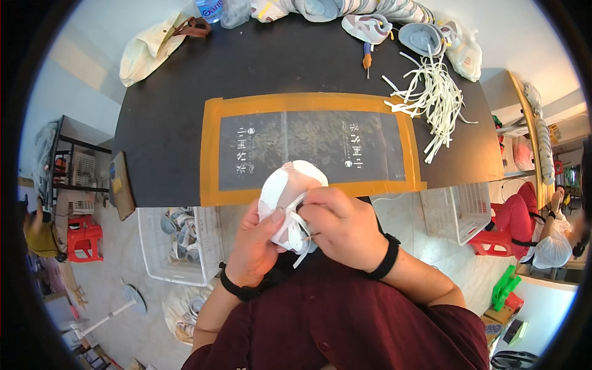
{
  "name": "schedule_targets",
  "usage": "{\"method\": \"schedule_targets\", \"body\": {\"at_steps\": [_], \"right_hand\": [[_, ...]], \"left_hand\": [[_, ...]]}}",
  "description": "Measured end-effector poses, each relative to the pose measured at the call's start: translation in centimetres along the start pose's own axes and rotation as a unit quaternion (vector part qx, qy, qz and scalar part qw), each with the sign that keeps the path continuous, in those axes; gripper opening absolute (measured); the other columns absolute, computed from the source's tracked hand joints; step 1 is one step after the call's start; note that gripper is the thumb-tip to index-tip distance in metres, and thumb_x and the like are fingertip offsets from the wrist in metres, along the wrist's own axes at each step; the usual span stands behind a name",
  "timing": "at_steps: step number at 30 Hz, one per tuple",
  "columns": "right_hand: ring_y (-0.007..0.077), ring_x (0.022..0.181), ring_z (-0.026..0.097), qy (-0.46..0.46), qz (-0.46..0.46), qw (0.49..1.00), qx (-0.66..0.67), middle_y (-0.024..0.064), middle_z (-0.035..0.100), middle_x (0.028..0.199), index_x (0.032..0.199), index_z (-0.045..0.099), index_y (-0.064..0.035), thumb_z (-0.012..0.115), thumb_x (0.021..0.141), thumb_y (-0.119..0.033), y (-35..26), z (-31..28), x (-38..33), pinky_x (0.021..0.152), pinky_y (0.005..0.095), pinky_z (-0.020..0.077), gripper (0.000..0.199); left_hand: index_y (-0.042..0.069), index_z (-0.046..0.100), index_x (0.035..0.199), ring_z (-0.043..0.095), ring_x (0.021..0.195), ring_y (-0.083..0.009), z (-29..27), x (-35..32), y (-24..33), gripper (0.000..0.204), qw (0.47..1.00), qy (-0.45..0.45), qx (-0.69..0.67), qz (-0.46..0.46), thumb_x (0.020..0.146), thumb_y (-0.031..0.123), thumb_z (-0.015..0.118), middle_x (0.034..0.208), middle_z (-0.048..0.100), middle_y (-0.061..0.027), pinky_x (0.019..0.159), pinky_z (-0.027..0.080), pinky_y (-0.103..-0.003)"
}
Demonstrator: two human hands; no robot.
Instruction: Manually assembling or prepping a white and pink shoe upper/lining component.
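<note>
Just over the near edge of the table I hold a small white and pale pink shoe upper (295, 185), its rounded toe pointing away from me. My left hand (254, 250) is closed round its left side, with the thumb pressed on the front. Over the right side, my right hand (341, 225) is closed in a pinch at a white shoelace (301, 262). The lace runs across the opening, and an end hangs down below. My fingers partly hide the eyelets; a thin dark tip shows under the right fingers, too small to name.
On the dark table (308, 55) lies a taped clear sheet (308, 148). White laces (435, 92), an orange-handled awl (367, 60) and several shoe uppers (367, 29) lie beyond. A cloth bag (151, 52) is far left. White crates (145, 246) stand below; another person (552, 240) sits right.
</note>
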State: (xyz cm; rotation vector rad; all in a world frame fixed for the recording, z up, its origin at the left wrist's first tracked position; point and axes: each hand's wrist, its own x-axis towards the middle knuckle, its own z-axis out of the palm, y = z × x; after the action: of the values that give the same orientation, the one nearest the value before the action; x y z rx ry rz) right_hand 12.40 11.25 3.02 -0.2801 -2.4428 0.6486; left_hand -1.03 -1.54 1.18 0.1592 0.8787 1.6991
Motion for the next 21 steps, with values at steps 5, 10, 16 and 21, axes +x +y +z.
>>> {"method": "schedule_targets", "body": {"at_steps": [5, 10, 16, 21], "right_hand": [[0.0115, 0.073, 0.054, 0.118, 0.281, 0.916, 0.260, 0.0059, 0.059, 0.093, 0.103, 0.061, -0.0044, 0.065, 0.093, -0.022, 1.4, -2.7, -0.8, 0.063, 0.0250, 0.0427, 0.021], [0.0085, 0.073, 0.051, 0.020, 0.272, 0.898, 0.345, 0.0029, 0.060, 0.084, 0.096, 0.061, -0.0036, 0.065, 0.093, -0.021, 1.7, -2.4, -0.5, 0.064, 0.0241, 0.0430, 0.018], [0.0018, 0.070, 0.046, 0.012, 0.342, 0.836, 0.429, -0.0053, 0.054, 0.075, 0.087, 0.058, -0.0041, 0.061, 0.097, -0.017, 1.8, -2.0, -1.2, 0.060, 0.0214, 0.0406, 0.017], [0.0023, 0.070, 0.046, 0.051, 0.348, 0.821, 0.450, -0.0053, 0.054, 0.077, 0.089, 0.057, -0.0042, 0.061, 0.097, -0.018, 1.3, -1.6, -1.5, 0.062, 0.0213, 0.0411, 0.017]], "left_hand": [[0.003, 0.046, 0.135, 0.063, 0.111, -0.0242, -0.6, -0.2, 0.9, 0.046, 0.995, 0.002, 0.027, 0.101, 0.094, 0.014, 0.061, 0.124, 0.060, -0.0137, 0.088, 0.056, -0.038], [0.003, 0.041, 0.140, 0.056, 0.121, -0.0275, -0.8, -0.2, 0.4, 0.057, 0.995, -0.001, 0.050, 0.088, 0.089, 0.013, 0.065, 0.134, 0.055, -0.0129, 0.102, 0.048, -0.043], [0.006, 0.037, 0.143, 0.059, 0.117, -0.0265, -0.1, -0.5, 0.2, 0.064, 0.989, 0.002, 0.033, 0.146, 0.089, 0.017, 0.067, 0.131, 0.056, -0.0129, 0.099, 0.050, -0.041], [0.006, 0.035, 0.145, 0.058, 0.118, -0.0266, -0.7, -1.0, -0.1, 0.070, 0.985, -0.016, 0.046, 0.166, 0.086, 0.021, 0.071, 0.134, 0.053, -0.0141, 0.099, 0.050, -0.041]]}}
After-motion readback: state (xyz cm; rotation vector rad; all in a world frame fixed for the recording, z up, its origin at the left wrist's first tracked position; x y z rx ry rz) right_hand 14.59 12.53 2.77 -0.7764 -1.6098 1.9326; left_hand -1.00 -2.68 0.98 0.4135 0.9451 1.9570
